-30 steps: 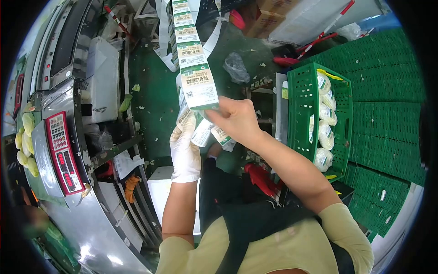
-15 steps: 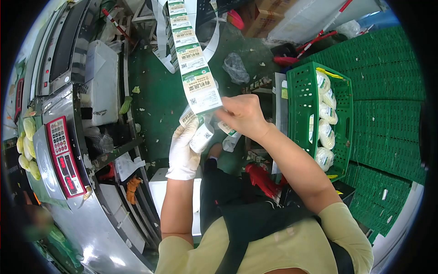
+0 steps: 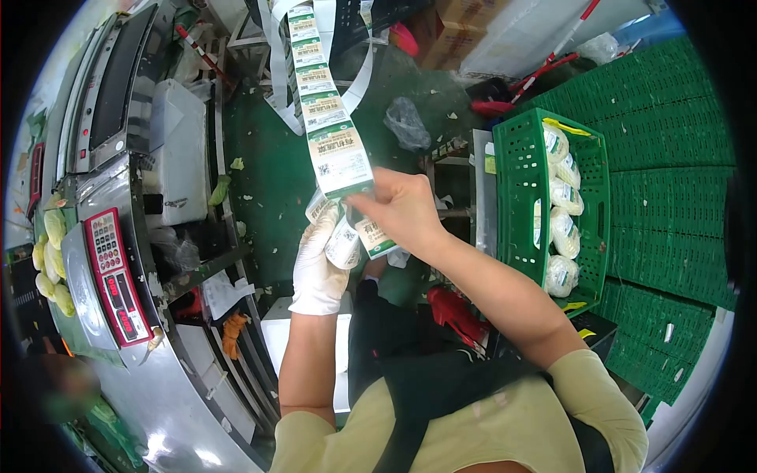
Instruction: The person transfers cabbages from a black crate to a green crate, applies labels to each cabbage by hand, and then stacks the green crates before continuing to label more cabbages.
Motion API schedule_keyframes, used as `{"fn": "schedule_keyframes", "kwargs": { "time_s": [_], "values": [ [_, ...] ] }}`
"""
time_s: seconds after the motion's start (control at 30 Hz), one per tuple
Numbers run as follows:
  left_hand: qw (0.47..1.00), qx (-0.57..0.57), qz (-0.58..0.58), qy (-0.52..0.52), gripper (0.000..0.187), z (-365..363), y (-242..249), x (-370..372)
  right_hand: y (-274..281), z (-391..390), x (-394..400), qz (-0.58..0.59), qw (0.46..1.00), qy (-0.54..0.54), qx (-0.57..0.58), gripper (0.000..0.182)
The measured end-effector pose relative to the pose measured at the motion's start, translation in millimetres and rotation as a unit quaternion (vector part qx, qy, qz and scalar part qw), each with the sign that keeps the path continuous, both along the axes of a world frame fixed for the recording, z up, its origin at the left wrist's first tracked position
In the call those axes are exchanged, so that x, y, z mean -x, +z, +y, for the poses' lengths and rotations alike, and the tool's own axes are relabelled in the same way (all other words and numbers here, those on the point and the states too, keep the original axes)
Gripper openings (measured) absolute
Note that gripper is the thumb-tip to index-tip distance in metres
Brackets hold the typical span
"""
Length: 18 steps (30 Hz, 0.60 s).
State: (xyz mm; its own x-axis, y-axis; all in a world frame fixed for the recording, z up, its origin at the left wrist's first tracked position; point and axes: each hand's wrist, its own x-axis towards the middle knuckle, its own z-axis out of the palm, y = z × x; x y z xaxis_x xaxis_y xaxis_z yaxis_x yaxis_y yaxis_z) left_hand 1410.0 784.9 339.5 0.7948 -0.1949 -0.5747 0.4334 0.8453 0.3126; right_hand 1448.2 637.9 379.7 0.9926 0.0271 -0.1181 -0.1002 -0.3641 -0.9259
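Note:
A long strip of printed green-and-white labels comes down from the top of the view to my hands. My left hand, in a white glove, is closed around the curled lower part of the strip. Bare, my right hand pinches the strip's edge between thumb and fingers, just right of the glove. Below its fingers hangs a loose label end, green along the bottom.
On the right, a green crate holds several wrapped white vegetables, beside stacked green crates. At left are a red-framed scale, pale vegetables and a steel counter. A plastic bag lies on the floor.
My right hand and the strip's lower end have moved a little to the left. The label end below my right hand now shows more of its printed face.

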Motion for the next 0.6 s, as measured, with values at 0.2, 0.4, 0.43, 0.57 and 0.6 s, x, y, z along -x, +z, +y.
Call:
{"fn": "schedule_keyframes", "kwargs": {
  "time_s": [0.2,0.4,0.43,0.57,0.6],
  "values": [
    [0.997,0.044,0.0,-0.057,0.026,16.1,-5.8,-2.4,-9.5,-18.2,-9.9,-0.257,0.951,0.086,0.147,0.013],
    [0.994,0.074,0.013,-0.083,0.023,11.0,11.9,-7.8,-3.6,-26.4,-20.1,-0.329,0.923,0.132,0.149,0.012],
    [0.993,0.076,-0.002,-0.091,0.022,11.6,11.1,-7.4,-1.9,-27.2,-20.7,-0.326,0.924,0.136,0.146,0.012],
    [0.987,0.113,-0.055,-0.097,0.018,18.7,2.8,-4.1,-1.8,-35.2,-25.4,-0.227,0.965,0.059,0.116,0.012],
    [0.985,0.129,-0.066,-0.092,0.017,20.3,0.5,-2.8,-2.6,-39.6,-26.8,-0.163,0.981,0.032,0.099,0.013]
  ]
}}
